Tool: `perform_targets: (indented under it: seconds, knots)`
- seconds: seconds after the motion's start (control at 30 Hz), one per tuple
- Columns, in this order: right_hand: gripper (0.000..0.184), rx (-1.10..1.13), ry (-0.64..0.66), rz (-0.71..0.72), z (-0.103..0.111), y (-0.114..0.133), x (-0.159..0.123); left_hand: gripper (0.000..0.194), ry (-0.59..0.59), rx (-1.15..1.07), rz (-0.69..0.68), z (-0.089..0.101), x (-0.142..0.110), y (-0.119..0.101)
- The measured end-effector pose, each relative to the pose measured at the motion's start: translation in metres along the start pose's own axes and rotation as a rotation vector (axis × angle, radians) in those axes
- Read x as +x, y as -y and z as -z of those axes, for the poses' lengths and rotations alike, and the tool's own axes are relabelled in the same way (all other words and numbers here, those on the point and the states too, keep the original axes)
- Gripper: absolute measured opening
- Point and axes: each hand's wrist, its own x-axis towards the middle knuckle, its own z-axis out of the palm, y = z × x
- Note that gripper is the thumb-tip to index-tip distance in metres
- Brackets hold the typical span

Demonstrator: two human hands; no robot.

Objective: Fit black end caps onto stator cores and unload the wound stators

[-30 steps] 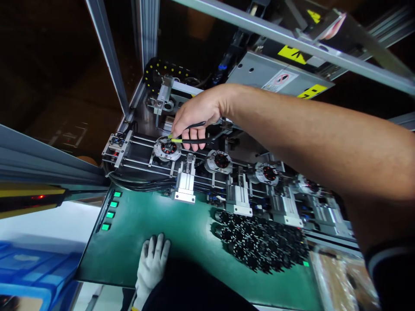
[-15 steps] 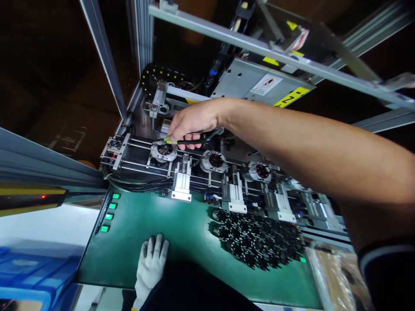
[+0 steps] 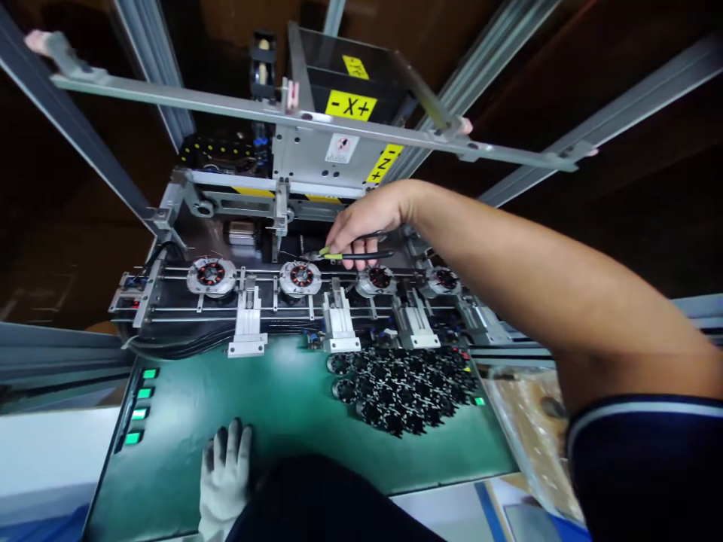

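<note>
My right hand (image 3: pixel 370 226), bare, is closed around a pair of cutting pliers (image 3: pixel 334 256) with yellow-green and black handles. The jaws point left, just above and behind the second round fixture (image 3: pixel 301 280), which holds a wound motor core. A thin wire shows near the jaws; whether they grip it is unclear. To the left sits another fixture with a core (image 3: pixel 211 275), and a third fixture (image 3: pixel 376 280) lies below my right fingers. My left hand (image 3: pixel 224 474), in a pale glove, lies flat on the green mat (image 3: pixel 282 391) with fingers stretched out.
Several black toothed cores (image 3: pixel 404 388) stand packed together on the mat. White clamp cylinders (image 3: pixel 247 324) line the machine's front. A metal crossbar (image 3: pixel 226 102) spans above the arm. Lit green buttons (image 3: pixel 138 413) run along the left edge, and a plastic-wrapped box (image 3: pixel 525 421) is at right.
My view has swung, shifting the scene leftward. The right hand with the pliers has moved right, from the leftmost fixture to the second. My left hand still rests on the mat.
</note>
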Motion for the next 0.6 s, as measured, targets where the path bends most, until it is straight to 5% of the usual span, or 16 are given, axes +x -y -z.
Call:
perform_targets:
  seconds: [0.13,0.6]
  knots:
    - [0.036,0.006,0.015,-0.006,-0.001,-0.009,0.014,0.088,0.028,0.019,-0.005,-0.001,-0.003,0.001]
    - [0.044,0.015,0.004,0.088,0.007,-0.018,0.044,0.091,0.157,0.027,0.024,0.008,-0.005,0.001]
